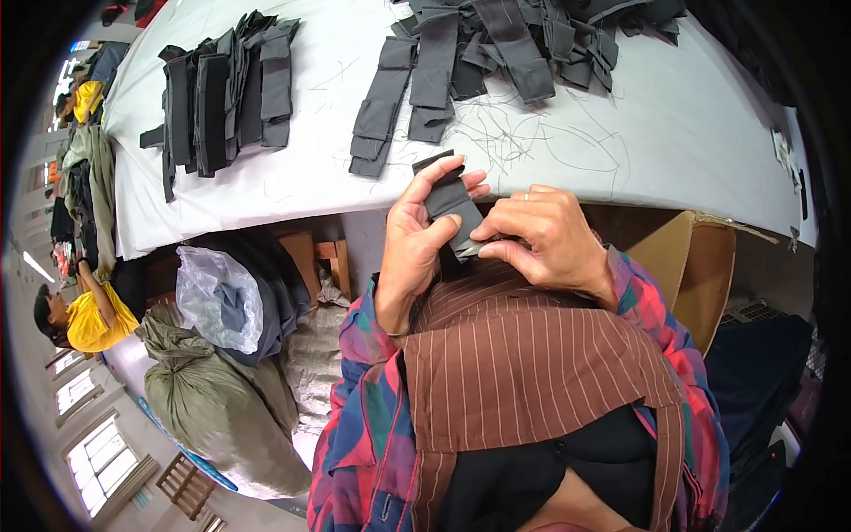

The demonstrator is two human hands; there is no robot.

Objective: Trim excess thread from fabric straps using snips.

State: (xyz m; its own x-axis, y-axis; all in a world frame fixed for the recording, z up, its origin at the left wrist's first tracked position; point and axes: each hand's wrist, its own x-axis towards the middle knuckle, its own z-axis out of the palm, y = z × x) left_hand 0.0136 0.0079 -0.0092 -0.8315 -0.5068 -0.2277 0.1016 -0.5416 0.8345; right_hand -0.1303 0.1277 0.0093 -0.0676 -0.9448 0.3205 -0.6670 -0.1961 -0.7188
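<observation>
Pinching the lower end of a dark grey fabric strip (456, 200), the right hand (551, 235) has its fingertips closed together; the left hand (411, 235) holds the strip between thumb and fingers; the strip is at the near edge of the white-covered bench (310, 173), with loose threads (505, 137) and piled strips (550, 40) beyond; the step looks like handling that lower end, perhaps a fold; the next move seems to call for a steady left grip and fine right fingertip control.

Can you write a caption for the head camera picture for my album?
Left hand and right hand hold a dark fabric strip before a white table bearing similar strips and loose threads.
</observation>
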